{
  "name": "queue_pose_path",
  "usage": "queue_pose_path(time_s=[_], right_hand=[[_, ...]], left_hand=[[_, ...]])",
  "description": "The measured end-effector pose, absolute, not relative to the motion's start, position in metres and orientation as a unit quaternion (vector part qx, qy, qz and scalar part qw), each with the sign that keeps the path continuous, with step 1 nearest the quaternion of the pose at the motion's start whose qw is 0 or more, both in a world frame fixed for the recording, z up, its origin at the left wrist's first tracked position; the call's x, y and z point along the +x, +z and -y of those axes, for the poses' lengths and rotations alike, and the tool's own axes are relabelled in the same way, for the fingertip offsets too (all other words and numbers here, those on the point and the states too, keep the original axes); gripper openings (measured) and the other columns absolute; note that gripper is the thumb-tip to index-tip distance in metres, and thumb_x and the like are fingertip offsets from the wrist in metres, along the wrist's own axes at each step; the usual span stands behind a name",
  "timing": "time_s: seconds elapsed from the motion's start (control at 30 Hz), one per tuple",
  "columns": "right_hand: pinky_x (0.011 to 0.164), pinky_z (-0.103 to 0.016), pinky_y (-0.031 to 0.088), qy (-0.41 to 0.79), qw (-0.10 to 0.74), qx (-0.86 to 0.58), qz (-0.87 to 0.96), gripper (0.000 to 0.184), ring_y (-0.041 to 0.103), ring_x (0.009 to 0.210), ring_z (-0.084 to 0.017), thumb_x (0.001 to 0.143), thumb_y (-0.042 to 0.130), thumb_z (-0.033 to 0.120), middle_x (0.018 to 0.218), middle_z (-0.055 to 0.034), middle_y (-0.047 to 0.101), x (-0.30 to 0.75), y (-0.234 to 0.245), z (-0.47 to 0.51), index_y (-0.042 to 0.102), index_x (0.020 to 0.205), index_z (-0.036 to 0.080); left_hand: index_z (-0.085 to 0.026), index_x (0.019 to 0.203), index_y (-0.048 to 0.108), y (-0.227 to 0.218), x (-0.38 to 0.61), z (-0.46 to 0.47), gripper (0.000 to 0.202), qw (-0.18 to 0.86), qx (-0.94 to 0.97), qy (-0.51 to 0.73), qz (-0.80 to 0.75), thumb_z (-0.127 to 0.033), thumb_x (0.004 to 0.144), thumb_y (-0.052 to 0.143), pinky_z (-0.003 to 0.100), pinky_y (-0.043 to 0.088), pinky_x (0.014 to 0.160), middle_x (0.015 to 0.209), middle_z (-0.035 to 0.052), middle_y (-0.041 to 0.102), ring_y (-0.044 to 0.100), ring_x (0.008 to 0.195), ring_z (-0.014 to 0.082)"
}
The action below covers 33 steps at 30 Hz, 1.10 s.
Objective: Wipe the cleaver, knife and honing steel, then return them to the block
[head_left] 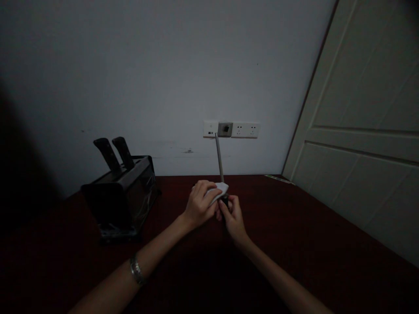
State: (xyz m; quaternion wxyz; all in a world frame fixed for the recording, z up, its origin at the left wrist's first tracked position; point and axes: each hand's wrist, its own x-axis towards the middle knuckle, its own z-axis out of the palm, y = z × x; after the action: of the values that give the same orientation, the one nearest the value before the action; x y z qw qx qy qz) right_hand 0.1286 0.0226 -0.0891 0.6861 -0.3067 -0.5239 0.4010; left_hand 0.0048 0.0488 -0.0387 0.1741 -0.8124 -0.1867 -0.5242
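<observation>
My right hand (233, 218) is closed around the black handle (225, 201) of a honing steel, a slim grey rod (219, 157) pointing up and away toward the wall. In my left hand (203, 201) is a folded white cloth (221, 187), pressed against the rod just above the handle. The fingers of that hand curl over the cloth, which hides the lowest part of the rod. Both hands are close together over the dark red table (255, 205).
A knife block (122, 187) with dark end panels stands on the table at left, with two black-handled knives (113, 155) in it. Wall sockets (245, 130) are behind the rod. A pale panelled door (356, 131) borders the right side. A thin strip (279, 179) lies at the table's back edge.
</observation>
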Motion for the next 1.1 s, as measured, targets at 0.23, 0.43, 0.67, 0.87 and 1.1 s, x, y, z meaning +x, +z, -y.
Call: queue_pose_path(time_s=[0.23,0.43,0.67,0.87,1.1], right_hand=[[0.043,-0.017,0.031,0.393,0.684,-0.325,0.521,0.022,0.039,0.048,-0.005,0.079,0.055,0.035,0.065,0.0069,0.047,0.131,-0.091,-0.02,0.04,0.089,0.023],[0.04,-0.015,0.03,0.43,0.689,-0.306,0.497,0.024,0.039,0.046,-0.005,0.076,0.059,0.033,0.064,0.007,0.047,0.13,-0.084,-0.015,0.04,0.086,0.023],[0.035,-0.013,0.027,0.437,0.685,-0.321,0.486,0.027,0.034,0.039,-0.003,0.073,0.061,0.035,0.053,0.01,0.042,0.131,-0.078,-0.016,0.039,0.083,0.022],[0.03,-0.014,0.024,0.455,0.667,-0.314,0.5,0.026,0.031,0.032,-0.003,0.076,0.058,0.038,0.048,0.0112,0.041,0.135,-0.076,-0.017,0.038,0.082,0.022],[0.026,-0.014,0.023,0.538,0.629,-0.308,0.469,0.028,0.033,0.027,-0.004,0.071,0.062,0.036,0.044,0.0113,0.044,0.137,-0.076,-0.021,0.039,0.077,0.022]], left_hand=[[-0.014,0.117,0.048,-0.042,0.002,-0.051,0.042,0.17,-0.873,-0.455,0.055,-0.01,0.075,0.05,0.041,0.046,0.084,0.112,0.0126,0.057,0.05,0.106,0.0231],[-0.016,0.115,0.048,-0.047,0.006,-0.05,0.044,0.092,-0.858,-0.502,0.052,-0.005,0.073,0.047,0.045,0.046,0.081,0.109,0.012,0.059,0.054,0.102,0.0229],[-0.015,0.098,0.056,-0.04,0.001,-0.053,0.033,0.034,-0.836,-0.543,0.073,-0.002,0.071,0.043,0.04,0.047,0.074,0.091,0.0085,0.063,0.055,0.087,0.0196],[-0.015,0.088,0.059,-0.033,-0.013,-0.067,0.024,-0.003,-0.777,-0.599,0.194,-0.005,0.073,0.043,0.035,0.045,0.075,0.085,0.006,0.061,0.054,0.083,0.0176],[-0.015,0.086,0.06,-0.028,-0.016,-0.066,0.022,-0.02,-0.742,-0.633,0.221,-0.005,0.073,0.045,0.032,0.044,0.074,0.085,0.0051,0.06,0.055,0.081,0.0162]])
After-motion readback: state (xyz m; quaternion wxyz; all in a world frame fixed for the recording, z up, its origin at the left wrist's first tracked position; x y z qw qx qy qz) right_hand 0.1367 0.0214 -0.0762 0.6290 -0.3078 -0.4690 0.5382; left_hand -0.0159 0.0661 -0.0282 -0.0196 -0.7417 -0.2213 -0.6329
